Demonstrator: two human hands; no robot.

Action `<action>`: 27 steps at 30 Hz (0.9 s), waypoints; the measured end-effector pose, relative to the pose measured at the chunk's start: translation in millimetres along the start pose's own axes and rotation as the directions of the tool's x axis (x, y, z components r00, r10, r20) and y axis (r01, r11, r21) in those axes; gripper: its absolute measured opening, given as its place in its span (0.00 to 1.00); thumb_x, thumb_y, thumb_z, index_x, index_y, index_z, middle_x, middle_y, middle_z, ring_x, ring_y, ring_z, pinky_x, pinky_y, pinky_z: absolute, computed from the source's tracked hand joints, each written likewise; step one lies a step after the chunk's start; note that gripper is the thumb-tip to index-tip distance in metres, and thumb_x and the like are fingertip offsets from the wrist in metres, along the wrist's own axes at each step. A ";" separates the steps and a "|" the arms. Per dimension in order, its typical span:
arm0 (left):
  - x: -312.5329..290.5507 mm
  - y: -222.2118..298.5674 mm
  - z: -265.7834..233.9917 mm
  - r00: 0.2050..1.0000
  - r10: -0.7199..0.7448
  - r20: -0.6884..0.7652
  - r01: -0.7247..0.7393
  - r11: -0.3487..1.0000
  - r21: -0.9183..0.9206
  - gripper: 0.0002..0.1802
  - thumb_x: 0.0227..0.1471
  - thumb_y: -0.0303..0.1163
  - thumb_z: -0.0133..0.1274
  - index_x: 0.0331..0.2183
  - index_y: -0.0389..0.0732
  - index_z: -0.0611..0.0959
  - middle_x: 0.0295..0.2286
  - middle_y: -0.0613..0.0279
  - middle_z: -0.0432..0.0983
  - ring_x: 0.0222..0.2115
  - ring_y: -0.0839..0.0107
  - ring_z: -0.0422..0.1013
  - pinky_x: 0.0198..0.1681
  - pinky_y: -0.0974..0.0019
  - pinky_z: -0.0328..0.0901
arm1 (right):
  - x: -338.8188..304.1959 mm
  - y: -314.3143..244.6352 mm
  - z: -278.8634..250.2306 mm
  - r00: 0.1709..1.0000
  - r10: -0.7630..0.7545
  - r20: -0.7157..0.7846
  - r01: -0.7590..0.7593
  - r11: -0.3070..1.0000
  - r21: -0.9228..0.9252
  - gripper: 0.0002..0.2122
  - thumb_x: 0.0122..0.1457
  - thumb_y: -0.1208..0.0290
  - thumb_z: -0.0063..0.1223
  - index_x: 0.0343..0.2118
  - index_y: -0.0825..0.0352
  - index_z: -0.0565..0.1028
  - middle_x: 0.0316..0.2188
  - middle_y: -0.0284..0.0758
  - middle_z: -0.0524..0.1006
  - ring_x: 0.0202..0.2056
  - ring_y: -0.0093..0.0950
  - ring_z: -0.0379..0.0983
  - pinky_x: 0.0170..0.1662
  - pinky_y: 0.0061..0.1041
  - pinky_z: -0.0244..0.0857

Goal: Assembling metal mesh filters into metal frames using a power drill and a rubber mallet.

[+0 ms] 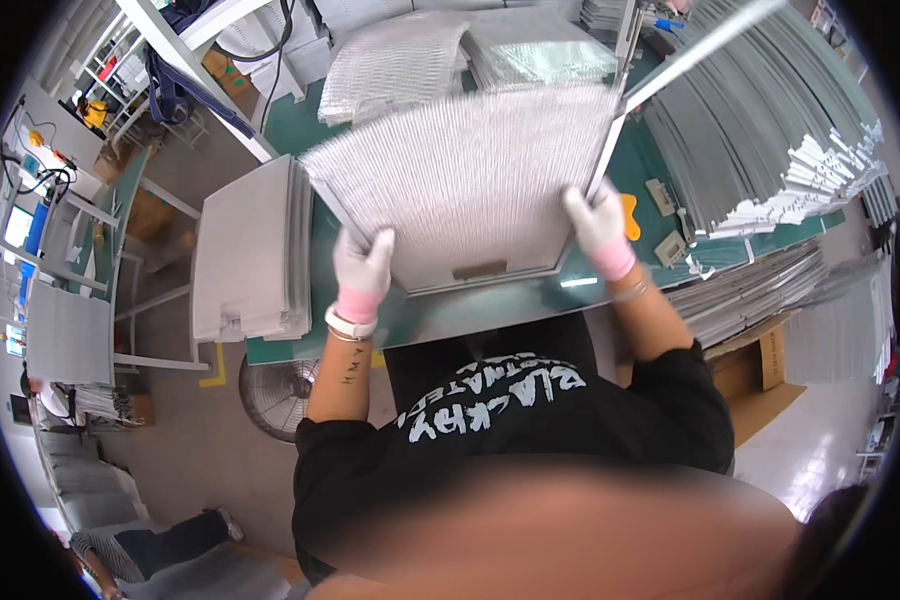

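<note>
Pleated panel [460,185] tilts between left hand [363,268] and right hand [598,222], both gripping its sides.

The pleated panel [470,185] hides some fingers of my left hand [362,268] and right hand [601,225]; my left arm [340,385] covers part of the floor fan [273,395]; the view's edge crops a co-worker [175,547].

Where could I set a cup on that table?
The green table has a bare strip along its near edge, this side of the held panel, right of the pale stack. Wrapped bundles crowd the far side; a large sheet stack and yellow object crowd the right.
</note>
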State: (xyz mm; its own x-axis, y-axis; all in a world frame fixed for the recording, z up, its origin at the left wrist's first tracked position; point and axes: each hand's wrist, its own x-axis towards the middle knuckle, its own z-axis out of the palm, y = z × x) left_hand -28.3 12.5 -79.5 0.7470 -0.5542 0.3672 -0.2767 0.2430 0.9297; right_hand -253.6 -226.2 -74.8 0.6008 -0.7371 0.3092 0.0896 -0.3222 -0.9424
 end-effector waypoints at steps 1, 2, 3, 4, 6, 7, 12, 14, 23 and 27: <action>-5.0 -21.0 -3.3 1.000 0.010 -0.004 -0.010 1.000 -0.005 0.15 0.56 0.27 0.56 0.44 0.33 0.75 0.28 0.71 0.73 0.25 0.85 0.64 0.28 0.77 0.61 | -9.3 12.6 7.1 0.996 -0.080 -0.051 0.082 0.996 0.035 0.14 0.63 0.73 0.53 0.49 0.74 0.71 0.42 0.32 0.77 0.43 0.19 0.71 0.49 0.23 0.65; -14.3 -23.9 -3.9 1.000 0.006 -0.001 -0.006 1.000 -0.006 0.16 0.57 0.28 0.55 0.45 0.33 0.74 0.29 0.72 0.73 0.25 0.85 0.64 0.28 0.77 0.60 | -22.0 16.5 14.5 0.984 -0.141 -0.108 0.149 0.987 0.067 0.14 0.63 0.73 0.52 0.49 0.74 0.70 0.43 0.34 0.77 0.44 0.20 0.71 0.51 0.24 0.64; -20.9 -28.2 -0.7 0.998 0.055 -0.007 -0.056 0.992 -0.114 0.19 0.58 0.29 0.55 0.48 0.32 0.73 0.33 0.69 0.74 0.28 0.84 0.65 0.31 0.77 0.62 | -21.2 19.0 15.1 0.986 -0.132 -0.105 0.139 0.988 0.065 0.14 0.63 0.73 0.52 0.49 0.74 0.70 0.43 0.34 0.77 0.44 0.20 0.71 0.51 0.24 0.64; -20.3 -32.1 -0.8 0.999 0.044 -0.009 -0.044 0.993 -0.114 0.19 0.58 0.29 0.55 0.48 0.32 0.73 0.33 0.69 0.74 0.28 0.84 0.65 0.31 0.77 0.62 | -19.7 20.2 14.7 0.986 -0.135 -0.099 0.147 0.980 0.131 0.15 0.63 0.73 0.52 0.50 0.74 0.70 0.45 0.34 0.77 0.46 0.21 0.71 0.52 0.24 0.63; -21.5 -34.3 -2.2 0.994 0.105 -0.009 -0.105 0.981 -0.163 0.22 0.57 0.30 0.55 0.50 0.31 0.72 0.38 0.66 0.75 0.32 0.82 0.67 0.37 0.76 0.63 | -22.6 21.0 13.3 0.989 -0.115 -0.090 0.131 0.972 0.196 0.16 0.64 0.72 0.53 0.51 0.74 0.69 0.46 0.35 0.76 0.47 0.22 0.71 0.54 0.25 0.62; -26.5 -37.0 -7.8 0.998 0.057 0.011 -0.055 0.987 -0.149 0.21 0.57 0.30 0.56 0.50 0.31 0.72 0.42 0.64 0.75 0.38 0.78 0.69 0.43 0.73 0.65 | -24.3 22.1 11.9 0.991 -0.113 -0.076 0.126 0.970 0.206 0.17 0.64 0.71 0.53 0.52 0.74 0.69 0.46 0.35 0.76 0.47 0.22 0.71 0.54 0.25 0.62; -34.5 -55.2 -24.4 0.983 -0.100 0.152 0.126 0.977 -0.170 0.24 0.51 0.26 0.59 0.50 0.32 0.74 0.43 0.63 0.75 0.43 0.74 0.70 0.50 0.68 0.64 | -27.5 25.5 5.4 0.997 -0.081 -0.005 0.079 0.958 0.276 0.19 0.62 0.69 0.56 0.52 0.74 0.69 0.48 0.35 0.76 0.48 0.23 0.70 0.55 0.26 0.62; -39.4 -61.4 -31.4 0.951 -0.192 0.244 0.214 0.975 -0.066 0.26 0.49 0.25 0.61 0.50 0.33 0.74 0.43 0.63 0.75 0.44 0.72 0.70 0.52 0.66 0.63 | -30.6 37.5 -3.8 0.995 0.059 0.077 -0.080 0.951 0.298 0.22 0.58 0.71 0.61 0.53 0.74 0.69 0.47 0.35 0.76 0.49 0.24 0.70 0.55 0.27 0.63; -22.0 -58.4 -38.5 0.459 -0.223 0.860 0.533 0.844 -0.066 0.29 0.52 0.38 0.58 0.54 0.36 0.76 0.53 0.54 0.73 0.55 0.64 0.68 0.61 0.63 0.59 | -26.5 29.8 -18.5 0.722 -0.099 0.685 0.051 0.995 0.090 0.16 0.53 0.64 0.60 0.41 0.70 0.79 0.36 0.39 0.81 0.37 0.30 0.79 0.44 0.26 0.70; -17.0 -53.1 -35.2 0.358 -0.222 0.907 0.338 0.936 0.096 0.29 0.51 0.37 0.58 0.55 0.41 0.76 0.54 0.54 0.72 0.55 0.61 0.68 0.61 0.60 0.60 | -26.4 33.5 -22.3 0.655 -0.026 0.755 -0.060 0.994 0.087 0.20 0.53 0.54 0.57 0.38 0.70 0.80 0.36 0.40 0.82 0.39 0.31 0.79 0.44 0.27 0.70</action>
State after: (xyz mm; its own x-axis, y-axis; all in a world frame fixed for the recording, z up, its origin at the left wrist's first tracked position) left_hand -5.0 37.0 -136.1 -0.2197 -0.9743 -0.0490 -0.0647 -0.0356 0.9973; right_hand -284.2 -230.8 -111.7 0.9910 -0.0263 0.1311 0.1219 -0.2247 -0.9668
